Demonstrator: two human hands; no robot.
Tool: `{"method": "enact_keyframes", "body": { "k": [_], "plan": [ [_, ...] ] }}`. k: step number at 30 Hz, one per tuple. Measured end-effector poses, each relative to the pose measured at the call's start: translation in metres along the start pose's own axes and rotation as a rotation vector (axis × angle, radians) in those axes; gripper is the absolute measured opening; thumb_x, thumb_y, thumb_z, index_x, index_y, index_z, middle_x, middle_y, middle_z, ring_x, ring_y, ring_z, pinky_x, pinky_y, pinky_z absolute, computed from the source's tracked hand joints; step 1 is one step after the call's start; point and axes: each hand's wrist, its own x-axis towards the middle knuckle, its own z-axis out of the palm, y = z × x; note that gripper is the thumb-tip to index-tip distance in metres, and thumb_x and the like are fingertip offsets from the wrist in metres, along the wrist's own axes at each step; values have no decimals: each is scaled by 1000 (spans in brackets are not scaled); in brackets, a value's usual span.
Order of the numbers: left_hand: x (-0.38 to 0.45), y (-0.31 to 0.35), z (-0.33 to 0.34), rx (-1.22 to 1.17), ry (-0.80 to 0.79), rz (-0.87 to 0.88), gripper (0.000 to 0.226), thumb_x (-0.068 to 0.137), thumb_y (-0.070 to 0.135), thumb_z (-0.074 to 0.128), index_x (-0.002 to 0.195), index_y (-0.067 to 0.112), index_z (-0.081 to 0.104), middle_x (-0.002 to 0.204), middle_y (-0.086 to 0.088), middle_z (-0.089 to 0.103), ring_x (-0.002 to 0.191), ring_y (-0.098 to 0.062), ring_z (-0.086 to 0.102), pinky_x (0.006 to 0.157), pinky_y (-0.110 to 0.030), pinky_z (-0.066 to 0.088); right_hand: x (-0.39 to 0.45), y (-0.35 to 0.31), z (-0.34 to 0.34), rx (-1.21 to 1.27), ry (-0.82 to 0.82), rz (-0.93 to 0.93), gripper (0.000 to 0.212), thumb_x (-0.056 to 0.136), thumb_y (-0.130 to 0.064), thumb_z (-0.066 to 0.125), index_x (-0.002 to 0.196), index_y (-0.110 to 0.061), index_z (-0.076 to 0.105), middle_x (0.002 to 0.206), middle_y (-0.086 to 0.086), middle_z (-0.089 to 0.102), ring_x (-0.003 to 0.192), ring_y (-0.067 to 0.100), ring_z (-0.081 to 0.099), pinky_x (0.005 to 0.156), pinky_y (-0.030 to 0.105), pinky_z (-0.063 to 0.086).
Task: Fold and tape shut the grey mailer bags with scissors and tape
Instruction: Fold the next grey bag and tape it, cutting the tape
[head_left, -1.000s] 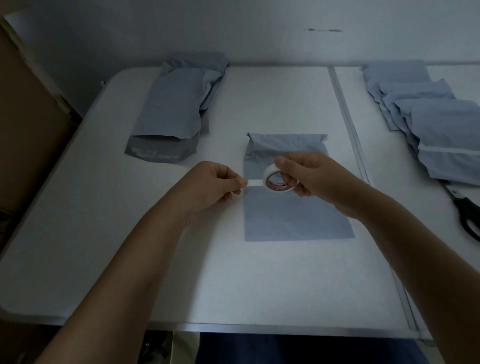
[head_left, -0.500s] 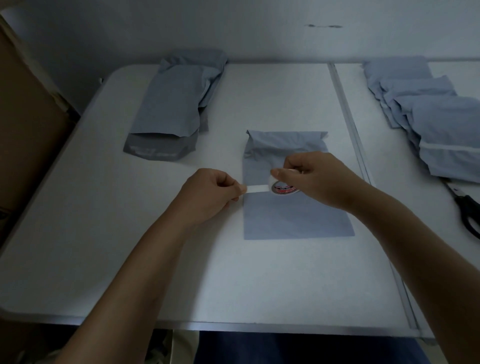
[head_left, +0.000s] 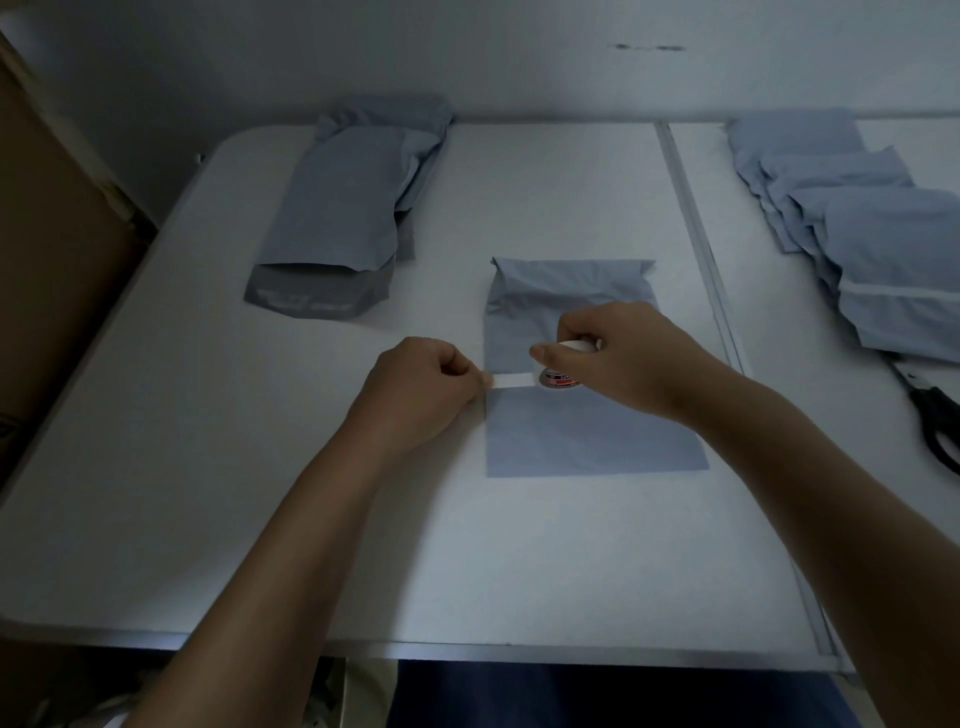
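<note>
Centre of frame: one folded grey mailer bag (head_left: 582, 431) lies flat on the white desk (head_left: 208, 467), top flap turned down toward the person. Right hand (head_left: 618, 358) curls round a roll of white tape (head_left: 558, 374), held low over the bag's fold; left hand (head_left: 421, 389) pinches the free tape end (head_left: 511, 381) at the bag's left edge. The strip is drawn taut between the two grips, seemingly so it can be laid straight across the fold line without wrinkling. Roll core carries a red and dark printed label; lettering too small to read. Upper left of frame: stack of unsealed mailer bags (head_left: 348, 208), open ends facing the person, a dark flap with pale print showing, illegible. Right edge: overlapping sealed mailer bags (head_left: 883, 249), the nearest with a white tape band across it. Black-handled scissors (head_left: 935, 415) lie at the right edge, within reach of the right hand, likely for cutting the strip once pressed down.
</note>
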Motion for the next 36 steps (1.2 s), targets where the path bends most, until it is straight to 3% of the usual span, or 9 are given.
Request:
{"method": "enact_keyframes", "body": {
  "k": [8,19,28,36],
  "plan": [
    [1,3,0,26,-1,-2,19,87,35,65,79,19,69,72,5,66,63,-6,55,53,-21,36,2,-1,0,-32,-33,-6,36,89,-42,61,64,-17,53,58,-6,48,50,6,39,52,21,26],
    [2,2,4,59,23,7,18,87,33,64,76,19,66,73,6,64,65,-7,57,54,-23,38,6,-8,1,-97,-55,26,38,89,-46,59,60,-24,47,59,-6,50,54,7,43,53,25,28],
    [2,2,6,114,39,19,16,87,34,62,79,21,65,77,7,64,72,-10,59,65,-29,49,8,-13,4,-160,-59,28,37,88,-48,58,61,-24,48,65,-3,57,57,6,44,55,26,30],
    [3,4,7,160,40,22,15,87,34,62,83,19,64,81,6,63,75,-11,58,70,-31,50,7,-17,3,-221,-56,21,37,89,-48,56,62,-25,47,58,-7,48,54,5,40,51,23,28]
  ]
}}
